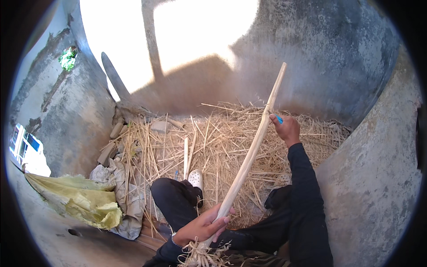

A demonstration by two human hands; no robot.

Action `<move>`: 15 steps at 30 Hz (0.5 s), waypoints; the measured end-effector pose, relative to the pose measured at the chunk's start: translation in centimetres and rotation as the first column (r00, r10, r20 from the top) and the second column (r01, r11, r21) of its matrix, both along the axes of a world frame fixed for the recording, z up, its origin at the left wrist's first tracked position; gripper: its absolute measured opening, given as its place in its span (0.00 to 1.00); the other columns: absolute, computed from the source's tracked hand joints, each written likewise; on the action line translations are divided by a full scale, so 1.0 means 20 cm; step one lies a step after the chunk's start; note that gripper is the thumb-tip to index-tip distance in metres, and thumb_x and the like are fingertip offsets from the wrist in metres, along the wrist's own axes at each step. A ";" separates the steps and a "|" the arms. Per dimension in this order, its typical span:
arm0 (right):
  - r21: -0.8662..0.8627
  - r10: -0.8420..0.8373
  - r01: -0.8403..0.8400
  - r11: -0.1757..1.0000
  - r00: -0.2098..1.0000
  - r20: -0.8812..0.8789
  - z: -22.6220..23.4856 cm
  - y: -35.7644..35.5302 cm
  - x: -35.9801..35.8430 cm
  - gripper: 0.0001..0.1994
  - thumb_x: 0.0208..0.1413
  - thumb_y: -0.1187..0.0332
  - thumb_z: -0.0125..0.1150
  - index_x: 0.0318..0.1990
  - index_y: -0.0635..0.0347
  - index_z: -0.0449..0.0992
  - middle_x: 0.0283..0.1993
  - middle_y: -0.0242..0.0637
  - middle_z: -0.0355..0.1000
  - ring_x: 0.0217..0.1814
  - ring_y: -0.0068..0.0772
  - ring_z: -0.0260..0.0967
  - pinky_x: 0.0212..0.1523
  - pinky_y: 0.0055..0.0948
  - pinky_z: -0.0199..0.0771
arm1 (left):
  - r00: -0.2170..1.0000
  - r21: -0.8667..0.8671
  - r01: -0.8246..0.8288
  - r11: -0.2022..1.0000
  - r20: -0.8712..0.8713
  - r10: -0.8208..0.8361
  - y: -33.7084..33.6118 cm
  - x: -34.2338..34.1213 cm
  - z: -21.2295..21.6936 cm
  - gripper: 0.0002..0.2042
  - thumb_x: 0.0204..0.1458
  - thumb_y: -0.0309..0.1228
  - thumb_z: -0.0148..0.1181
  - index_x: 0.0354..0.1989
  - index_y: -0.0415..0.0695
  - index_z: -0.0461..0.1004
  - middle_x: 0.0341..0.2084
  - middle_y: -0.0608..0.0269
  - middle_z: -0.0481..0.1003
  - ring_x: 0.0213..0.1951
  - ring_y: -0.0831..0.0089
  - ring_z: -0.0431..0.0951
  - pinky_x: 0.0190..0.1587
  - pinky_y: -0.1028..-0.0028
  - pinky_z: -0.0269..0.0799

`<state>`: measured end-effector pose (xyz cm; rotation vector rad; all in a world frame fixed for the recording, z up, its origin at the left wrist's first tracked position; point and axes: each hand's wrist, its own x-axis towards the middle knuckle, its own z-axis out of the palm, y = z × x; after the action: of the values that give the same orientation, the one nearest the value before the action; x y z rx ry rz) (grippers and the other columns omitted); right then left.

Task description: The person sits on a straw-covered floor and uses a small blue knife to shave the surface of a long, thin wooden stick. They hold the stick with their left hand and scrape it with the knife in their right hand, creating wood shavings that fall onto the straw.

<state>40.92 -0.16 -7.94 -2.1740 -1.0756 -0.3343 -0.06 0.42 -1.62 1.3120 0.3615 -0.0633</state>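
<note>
A long, pale, peeled wooden stick [247,164] slants from my lap up to the right, its thin far end raised in front of the wall. Close to its lower end, my left hand [202,228] is closed around it. Curled wood shavings [202,256] bunch at that lower end, just below the left hand. My right hand [288,130] is closed on a small blue-handled tool [279,119] against the upper part of the stick. The tool's working end is too hidden to make out.
Loose straw-like shavings and strips [222,142] cover the floor. Yellow cloth or sheeting [82,200] and a crumpled grey sack [131,213] lie at the left. Bricks or stones [118,131] sit by the left corner. Concrete walls [373,164] enclose the space; a white clog [195,179] shows ahead.
</note>
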 end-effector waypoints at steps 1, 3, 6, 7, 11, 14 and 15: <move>-0.019 -0.040 0.040 0.999 0.999 0.020 0.00 -0.02 0.06 0.38 0.49 0.26 0.46 0.16 0.56 0.75 0.12 0.39 0.65 0.16 0.44 0.68 0.21 0.43 0.64 | 1.000 -0.009 0.011 1.000 0.000 -0.011 -0.01 0.02 -0.01 0.13 0.66 0.34 0.43 0.53 0.40 0.60 0.15 0.72 0.61 0.15 0.83 0.63 0.19 0.83 0.62; 0.025 -0.028 0.030 0.999 0.996 -0.081 0.02 0.00 0.02 0.38 0.49 0.26 0.46 0.16 0.56 0.75 0.11 0.38 0.65 0.16 0.43 0.68 0.21 0.42 0.64 | 1.000 -0.010 -0.001 1.000 -0.007 0.001 0.00 0.02 0.04 0.15 0.66 0.34 0.43 0.56 0.40 0.60 0.14 0.72 0.62 0.14 0.83 0.62 0.18 0.83 0.62; 0.053 0.127 -0.120 0.991 0.976 -0.174 0.13 -0.05 -0.19 0.38 0.48 0.26 0.47 0.13 0.55 0.73 0.10 0.35 0.64 0.14 0.39 0.67 0.19 0.40 0.64 | 0.999 -0.002 -0.034 0.999 -0.001 0.034 0.03 0.06 0.04 0.18 0.66 0.34 0.43 0.59 0.39 0.59 0.13 0.71 0.62 0.13 0.83 0.62 0.18 0.82 0.61; 0.042 0.217 -0.213 0.976 0.962 -0.163 0.16 -0.06 -0.29 0.37 0.48 0.27 0.48 0.13 0.55 0.72 0.10 0.34 0.64 0.13 0.38 0.67 0.18 0.39 0.64 | 0.998 0.010 -0.058 0.998 -0.004 0.058 0.04 0.06 0.04 0.19 0.65 0.34 0.43 0.61 0.39 0.58 0.13 0.71 0.62 0.12 0.83 0.62 0.18 0.82 0.61; -0.024 0.549 -0.549 0.836 0.836 -0.009 0.13 -0.11 -0.71 0.35 0.46 0.28 0.53 0.12 0.53 0.72 0.10 0.35 0.64 0.12 0.38 0.66 0.16 0.37 0.64 | 0.980 -0.024 -0.198 0.980 0.003 0.198 0.08 0.03 0.03 0.20 0.65 0.33 0.44 0.63 0.39 0.56 0.12 0.70 0.63 0.12 0.82 0.62 0.18 0.83 0.60; -0.061 0.625 -0.624 0.779 0.780 0.002 0.08 -0.15 -0.84 0.35 0.45 0.27 0.53 0.12 0.53 0.71 0.09 0.36 0.64 0.12 0.39 0.67 0.16 0.37 0.63 | 0.978 -0.039 -0.208 0.977 0.029 0.209 0.09 0.05 0.03 0.21 0.65 0.33 0.45 0.63 0.39 0.55 0.12 0.70 0.62 0.12 0.81 0.62 0.18 0.82 0.59; -0.079 0.615 -0.612 0.787 0.789 0.011 0.08 -0.14 -0.83 0.36 0.45 0.27 0.53 0.12 0.53 0.71 0.09 0.37 0.64 0.12 0.40 0.67 0.16 0.38 0.64 | 0.978 -0.033 -0.206 0.978 0.030 0.207 0.08 0.05 0.03 0.21 0.65 0.33 0.45 0.63 0.39 0.55 0.12 0.70 0.63 0.11 0.81 0.62 0.18 0.82 0.59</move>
<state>24.41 -3.05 -6.43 -1.7424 -1.7617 -0.0304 0.90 2.10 -1.05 1.2384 0.4651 0.1269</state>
